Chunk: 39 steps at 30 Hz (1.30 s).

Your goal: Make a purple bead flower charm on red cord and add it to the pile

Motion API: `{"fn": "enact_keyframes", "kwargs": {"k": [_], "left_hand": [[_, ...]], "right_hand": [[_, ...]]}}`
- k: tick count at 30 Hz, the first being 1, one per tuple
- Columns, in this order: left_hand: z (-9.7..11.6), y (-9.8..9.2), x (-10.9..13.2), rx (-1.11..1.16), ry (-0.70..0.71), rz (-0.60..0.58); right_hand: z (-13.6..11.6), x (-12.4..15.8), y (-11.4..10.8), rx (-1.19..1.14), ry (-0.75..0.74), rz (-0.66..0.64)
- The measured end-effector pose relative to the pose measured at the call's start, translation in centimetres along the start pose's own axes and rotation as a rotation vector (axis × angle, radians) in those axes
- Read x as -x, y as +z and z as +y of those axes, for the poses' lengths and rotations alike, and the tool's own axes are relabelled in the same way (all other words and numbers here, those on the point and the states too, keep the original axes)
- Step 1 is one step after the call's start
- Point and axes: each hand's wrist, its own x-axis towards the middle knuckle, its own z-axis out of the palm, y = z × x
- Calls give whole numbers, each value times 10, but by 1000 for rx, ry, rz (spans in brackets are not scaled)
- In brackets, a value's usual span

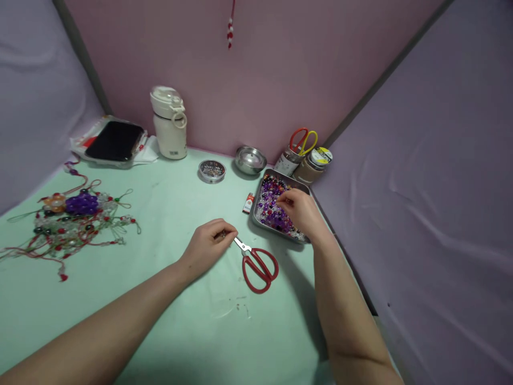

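We are at the bead-picking step: our right hand point(301, 209) reaches into the metal tray of purple and clear beads point(267, 206), fingers pinched among them; what they grip we cannot tell. Our left hand point(208, 243) rests on the pale green tabletop point(168, 321), fingers closed on something tiny, just beside the red-handled scissors point(256, 263). Next calls for a fine, steady pinch.

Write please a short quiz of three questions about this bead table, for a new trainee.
1. True or false: the right hand reaches into the metal tray of beads.
2. Which thing lies closest to the left hand? A) thermos B) red scissors C) steel bowl
3. What colour is the table cover?

Key: 1 true; 2 B; 3 light green.
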Motion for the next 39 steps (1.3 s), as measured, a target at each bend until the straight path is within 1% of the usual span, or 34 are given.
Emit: {"fn": "enact_keyframes", "kwargs": {"k": [4, 7, 11, 16, 20, 22, 24, 27, 29, 30, 32, 34, 37, 39], "left_hand": [[1, -1, 0, -3, -14, -16], [1, -1, 0, -6, -22, -12], [0, -1, -1, -14, -44, -15], [2, -2, -1, -8, -84, -41], [2, -1, -1, -8, -95, -44], [1, -1, -1, -12, -95, -33], [1, -1, -1, -10, -93, -17], [0, -1, -1, -1, -84, 8], [-1, -1, 0, 2, -76, 23], [-1, -1, 0, 4, -73, 30], [-2, -1, 0, 10, -65, 42], [-3, 0, 1, 21, -51, 52], [-3, 0, 2, 41, -31, 60], [-2, -1, 4, 42, -18, 65]], "right_hand": [[1, -17, 19, 105, -46, -208], [-2, -19, 33, 210, -70, -296], [-1, -17, 39, 273, -88, -332], [0, -14, 42, 266, -91, -380], [-3, -14, 45, 271, -88, -395], [-5, -15, 42, 264, -88, -381], [-8, -15, 33, 240, -78, -314], [-19, -7, 12, 99, -71, -134], [-30, 6, 2, -83, -75, -28], [-36, 15, 2, -184, -64, -12], [-48, 34, 9, -416, -18, -27], [-57, 53, 26, -654, 74, -34], [-62, 72, 54, -941, 319, -23], [-61, 77, 66, -1092, 456, -17]]}}
